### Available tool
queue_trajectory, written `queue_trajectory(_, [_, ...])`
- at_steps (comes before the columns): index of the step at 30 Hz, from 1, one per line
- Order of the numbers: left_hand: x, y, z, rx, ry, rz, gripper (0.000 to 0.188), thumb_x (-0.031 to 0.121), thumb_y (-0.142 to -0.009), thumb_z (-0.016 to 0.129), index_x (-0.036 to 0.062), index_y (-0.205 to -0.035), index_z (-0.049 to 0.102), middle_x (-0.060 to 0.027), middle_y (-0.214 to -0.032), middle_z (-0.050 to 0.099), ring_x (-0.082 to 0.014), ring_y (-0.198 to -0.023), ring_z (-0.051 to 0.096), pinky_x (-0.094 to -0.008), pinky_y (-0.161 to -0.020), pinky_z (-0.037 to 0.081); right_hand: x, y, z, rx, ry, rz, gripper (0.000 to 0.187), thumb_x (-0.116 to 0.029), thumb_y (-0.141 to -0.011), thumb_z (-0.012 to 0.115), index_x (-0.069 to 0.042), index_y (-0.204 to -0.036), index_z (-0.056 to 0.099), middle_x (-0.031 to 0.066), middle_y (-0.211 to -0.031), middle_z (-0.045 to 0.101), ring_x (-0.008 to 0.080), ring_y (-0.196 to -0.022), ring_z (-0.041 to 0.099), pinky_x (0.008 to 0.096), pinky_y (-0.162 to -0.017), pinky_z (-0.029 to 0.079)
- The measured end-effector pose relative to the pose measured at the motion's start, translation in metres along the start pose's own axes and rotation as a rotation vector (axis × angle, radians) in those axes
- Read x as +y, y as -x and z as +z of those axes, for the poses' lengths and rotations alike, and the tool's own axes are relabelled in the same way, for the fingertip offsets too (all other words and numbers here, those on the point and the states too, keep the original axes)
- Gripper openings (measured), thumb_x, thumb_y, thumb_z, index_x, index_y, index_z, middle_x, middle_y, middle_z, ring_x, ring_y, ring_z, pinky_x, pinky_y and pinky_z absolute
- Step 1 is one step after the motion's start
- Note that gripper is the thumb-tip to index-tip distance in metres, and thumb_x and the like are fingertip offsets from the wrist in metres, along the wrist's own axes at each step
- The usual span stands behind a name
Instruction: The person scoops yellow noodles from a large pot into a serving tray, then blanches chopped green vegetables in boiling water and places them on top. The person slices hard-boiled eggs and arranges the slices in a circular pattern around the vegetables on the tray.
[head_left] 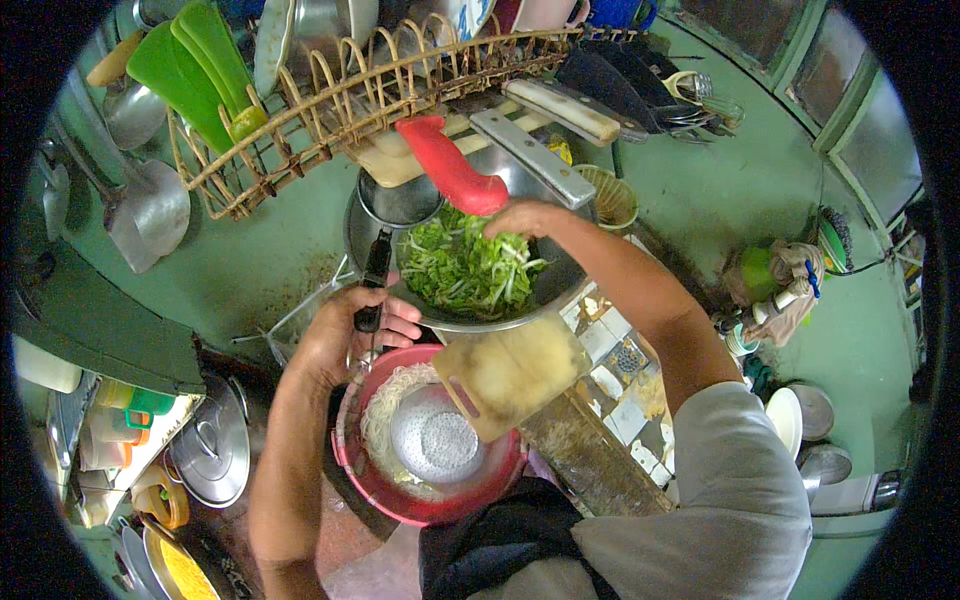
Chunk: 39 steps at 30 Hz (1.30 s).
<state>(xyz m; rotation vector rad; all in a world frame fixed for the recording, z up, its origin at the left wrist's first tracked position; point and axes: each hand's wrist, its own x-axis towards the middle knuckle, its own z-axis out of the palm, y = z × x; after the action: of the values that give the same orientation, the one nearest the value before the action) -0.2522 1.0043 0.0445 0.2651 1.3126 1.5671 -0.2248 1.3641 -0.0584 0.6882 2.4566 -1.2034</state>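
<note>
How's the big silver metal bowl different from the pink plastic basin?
The silver metal bowl holds leafy greens; the pink plastic basin holds pale strands and a dotted silver colander. The right hand reaches into the bowl, not the basin. The bowl is grey metal, while the basin is coloured plastic. Both are round.

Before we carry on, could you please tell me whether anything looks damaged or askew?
The tiled surface right of the cutting board looks damaged, its white tiles patchy and irregular; the board sits askew, jutting over the red basin.
</note>
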Motion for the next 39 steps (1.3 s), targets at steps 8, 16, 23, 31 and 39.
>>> queue_trajectory(8, [0.03,-0.021,0.001,-0.125,-0.015,-0.201,0.039,0.026,-0.09,0.054,-0.0039,-0.114,0.052,-0.0117,-0.08,0.065,-0.0304,-0.076,0.067,-0.0436,-0.076,0.055,-0.068,0.034,-0.078,0.187,-0.331,-0.544,0.085,-0.043,-0.073,0.074,-0.011,-0.144,0.039,0.0173,-0.133,0.053,0.0309,-0.116,0.055,0.0486,-0.093,0.048])
queue_trajectory(16, [0.048,-0.055,0.016,-0.235,0.135,-0.2,0.037,0.027,-0.088,0.056,-0.0008,-0.111,0.053,-0.0041,-0.073,0.065,-0.0284,-0.078,0.067,-0.0447,-0.084,0.052,-0.09,0.015,-0.019,0.163,-0.157,-0.649,0.086,-0.052,-0.075,0.07,-0.01,-0.143,0.041,0.0202,-0.136,0.051,0.0334,-0.123,0.049,0.0479,-0.1,0.043])
queue_trajectory(23, [0.03,-0.016,0.013,-0.062,-0.052,-0.076,0.041,0.023,-0.088,0.055,-0.0054,-0.118,0.05,-0.0078,-0.069,0.061,-0.0267,-0.07,0.066,-0.0419,-0.082,0.055,0.0,-0.016,-0.03,0.251,0.152,-0.378,0.087,-0.06,-0.076,0.067,-0.009,-0.142,0.043,0.0228,-0.138,0.05,0.0357,-0.13,0.045,0.0473,-0.106,0.038])
queue_trajectory(31, [0.025,0.006,0.021,-0.017,-0.071,0.053,0.057,0.022,-0.089,0.048,-0.0119,-0.134,0.039,-0.0087,-0.066,0.054,-0.027,-0.067,0.061,-0.0395,-0.08,0.053,-0.009,-0.056,0.093,0.064,0.669,-0.356,0.087,-0.048,-0.077,0.073,-0.012,-0.147,0.036,0.0213,-0.147,0.038,0.0352,-0.136,0.037,0.0447,-0.113,0.03])
queue_trajectory(39, [0.017,0.01,0.007,-0.025,-0.081,0.008,0.057,0.022,-0.088,0.05,-0.0132,-0.132,0.04,-0.0091,-0.068,0.057,-0.0274,-0.068,0.064,-0.0397,-0.08,0.054,-0.015,0.004,0.025,-0.209,0.233,-0.133,0.062,-0.015,-0.074,0.073,-0.009,-0.133,0.052,0.0159,-0.132,0.053,0.0292,-0.108,0.06,0.0402,-0.067,0.06])
